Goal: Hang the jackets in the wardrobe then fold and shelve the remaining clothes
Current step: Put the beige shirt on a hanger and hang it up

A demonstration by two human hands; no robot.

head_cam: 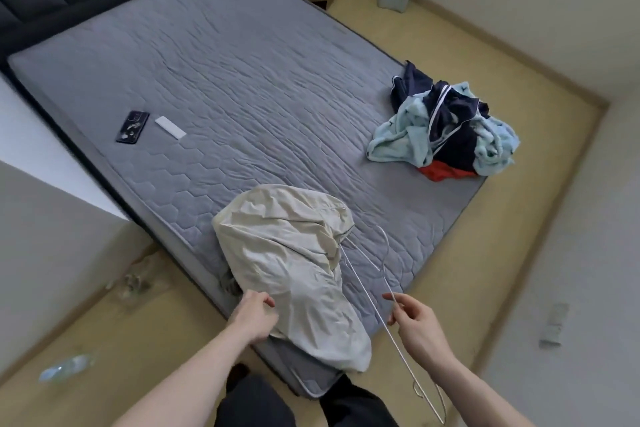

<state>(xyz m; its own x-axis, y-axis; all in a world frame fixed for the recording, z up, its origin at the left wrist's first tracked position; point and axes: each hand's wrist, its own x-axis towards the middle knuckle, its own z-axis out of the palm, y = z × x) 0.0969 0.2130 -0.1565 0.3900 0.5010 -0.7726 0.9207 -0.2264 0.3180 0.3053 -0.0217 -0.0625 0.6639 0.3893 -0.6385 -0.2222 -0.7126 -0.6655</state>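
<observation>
You are on the hanging step. Your left hand (pixel 254 317) pinches the near edge of the cream jacket (pixel 291 260), which lies on the near corner of the bed (pixel 242 80). To its right, your right hand (pixel 417 324) pinches a wire hanger (pixel 372 302). Next, I judge, feed the hanger into the shoulders. Far right, the remaining clothes (pixel 446 125) wait in a heap.

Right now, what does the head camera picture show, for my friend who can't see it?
A person's left hand grips a cream jacket on a grey mattress, while the right hand pinches a wire hanger. A clothes pile waits nearby.
</observation>
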